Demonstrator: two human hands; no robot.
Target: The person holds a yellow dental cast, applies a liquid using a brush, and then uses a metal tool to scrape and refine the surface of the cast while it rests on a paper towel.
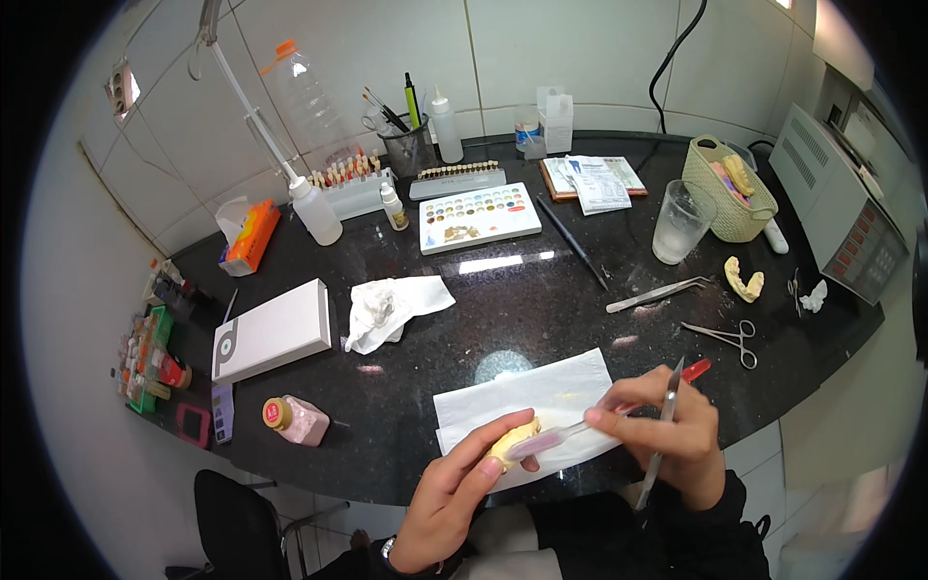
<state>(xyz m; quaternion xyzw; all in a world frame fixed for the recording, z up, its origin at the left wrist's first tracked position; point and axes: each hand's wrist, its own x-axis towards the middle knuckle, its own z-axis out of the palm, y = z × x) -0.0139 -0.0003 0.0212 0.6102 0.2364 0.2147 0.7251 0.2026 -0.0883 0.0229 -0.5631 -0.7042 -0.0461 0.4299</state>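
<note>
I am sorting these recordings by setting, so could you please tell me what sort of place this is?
Most likely a dental laboratory bench: a yellow plaster tooth cast lies on the black counter, rows of shade-guide teeth stand by the tiled wall, and a colour palette sits beside them.

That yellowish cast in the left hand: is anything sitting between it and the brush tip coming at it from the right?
Nothing visible does. The left hand holds the yellowish cast over the white paper towel, and the translucent brush in the right hand already reaches it. A thin metal tool in the same hand stands off to the side.
</note>
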